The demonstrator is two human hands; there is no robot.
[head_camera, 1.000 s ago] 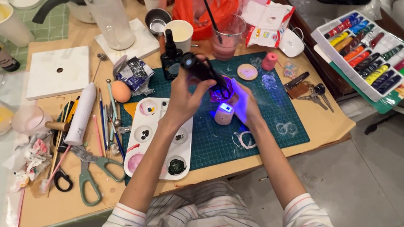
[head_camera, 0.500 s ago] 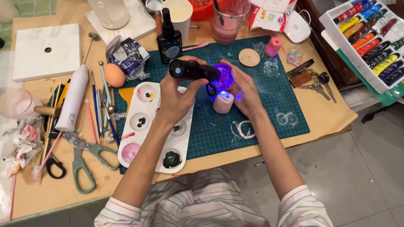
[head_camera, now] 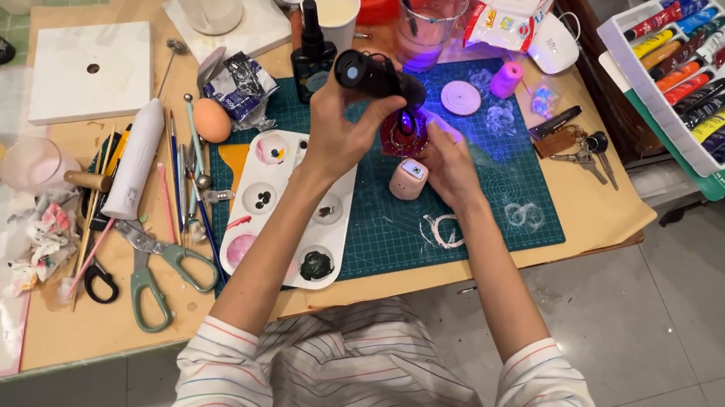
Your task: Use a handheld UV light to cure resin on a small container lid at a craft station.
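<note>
Compared with a second ago, the view has drawn in closer to the desk [head_camera: 125,331], and the red piece [head_camera: 403,133] now sits up between both hands, where earlier the violet glow fell lower, beside the small pink block [head_camera: 408,180]. The left hand [head_camera: 340,134] has also lifted the torch [head_camera: 378,76] a little higher over the green mat [head_camera: 469,215].

The left grip is clenched around the black torch, whose lit end points down and to the right. The right hand [head_camera: 449,166] holds the red piece in its fingertips, just under the torch's lit end, so the violet light lands on the piece's top (the glow also spills onto the mat behind it). The red piece is thus touching the right grip and just apart from the left one, held above the mat and not resting on it.

The pink block stands on the mat directly below the red piece, against the right palm. To the left of the left wrist lies the white palette [head_camera: 294,214], with scissors [head_camera: 154,267] and brushes further left. A tray of paint tubes [head_camera: 708,78] sits well apart at the far right.
</note>
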